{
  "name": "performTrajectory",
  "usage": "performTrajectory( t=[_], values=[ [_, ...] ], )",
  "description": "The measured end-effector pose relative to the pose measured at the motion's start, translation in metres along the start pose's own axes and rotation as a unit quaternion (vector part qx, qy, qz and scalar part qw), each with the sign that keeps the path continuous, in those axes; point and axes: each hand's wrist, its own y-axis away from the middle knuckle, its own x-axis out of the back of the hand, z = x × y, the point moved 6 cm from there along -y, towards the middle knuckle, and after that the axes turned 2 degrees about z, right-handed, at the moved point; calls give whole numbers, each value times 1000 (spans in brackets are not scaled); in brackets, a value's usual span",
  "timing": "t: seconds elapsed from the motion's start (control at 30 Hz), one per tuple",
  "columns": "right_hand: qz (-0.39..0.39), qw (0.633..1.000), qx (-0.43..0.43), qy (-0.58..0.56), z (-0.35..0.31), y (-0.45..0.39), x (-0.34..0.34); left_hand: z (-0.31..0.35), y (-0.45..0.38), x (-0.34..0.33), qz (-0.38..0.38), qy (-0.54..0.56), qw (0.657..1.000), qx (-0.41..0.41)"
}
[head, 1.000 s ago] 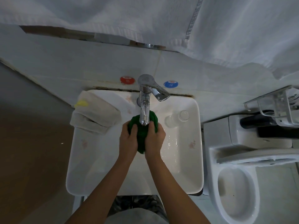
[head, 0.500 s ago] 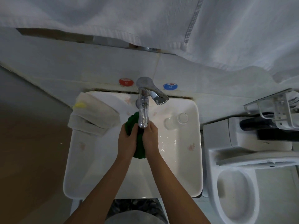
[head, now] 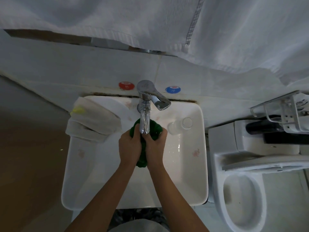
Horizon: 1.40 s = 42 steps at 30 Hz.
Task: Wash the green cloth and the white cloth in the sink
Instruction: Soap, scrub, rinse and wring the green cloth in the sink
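Observation:
The green cloth [head: 156,129] is bunched up under the chrome tap [head: 145,121], over the white sink [head: 93,178]. My left hand [head: 129,147] and my right hand [head: 154,149] squeeze it side by side, thumbs up near the spout. Green folds stick out above my fingers and below my palms. The white cloth [head: 95,122] lies folded on the sink's back left rim, with a small yellow thing [head: 77,110] on it.
A clear glass [head: 181,125] lies on the sink's back right ledge. A toilet [head: 242,201] stands right of the sink, with a wire rack [head: 284,114] above its tank. White towels [head: 217,30] hang overhead. Red and blue wall markers flank the tap.
Both hands kneaded the green cloth under the tap; more of it shows beyond my fingers now than half a second ago. The white cloth and glass stayed put.

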Motion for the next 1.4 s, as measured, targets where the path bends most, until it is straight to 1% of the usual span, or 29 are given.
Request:
performTrajectory(
  t=[0.07,0.13,0.23,0.3,0.37,0.43,0.5,0.57,0.6,0.73,0.77,0.87,0.97,1.07,1.13,1.2,1.27,1.4],
  values=[
    [-20,1000,6,2,-2,0,-2,-4,-3,0,12,-10,999,29],
    [-59,998,23,23,0,0,-5,-6,-6,3,22,13,998,53],
    [-68,996,35,39,2,9,-6,-1,-9,8,47,10,999,20],
    [-55,996,61,42,1,14,-7,-1,-8,11,64,20,998,10],
    [-28,995,83,47,-4,14,-8,-3,-4,8,63,51,997,12],
    [20,993,107,56,-11,10,-5,-4,5,4,45,73,996,11],
    [61,990,110,57,-17,6,-1,-6,15,0,9,92,995,-20],
    [80,992,93,28,-18,2,1,-10,24,-6,-38,82,994,-58],
    [84,993,86,19,-17,1,2,-14,28,-7,-48,73,994,-60],
    [64,996,53,16,-8,7,-4,-21,32,3,7,80,997,-4],
    [59,997,44,14,-8,9,-5,-20,30,5,18,68,998,4],
    [56,998,27,13,-5,8,-4,-15,23,11,46,-22,999,-17],
    [61,998,22,13,-1,3,-3,-12,20,13,56,-22,997,-48],
    [70,997,1,15,2,2,-2,-10,15,13,61,-61,994,-72],
    [66,998,-4,18,1,2,-3,-6,13,13,53,-51,994,-84],
    [46,999,-18,6,-3,3,-4,0,12,13,41,-30,995,-84],
    [9,997,-74,-1,-1,1,-7,6,10,14,26,-21,995,-91],
    [-39,992,-115,29,-6,-2,-4,10,4,16,-11,-32,993,-115]
  ],
)
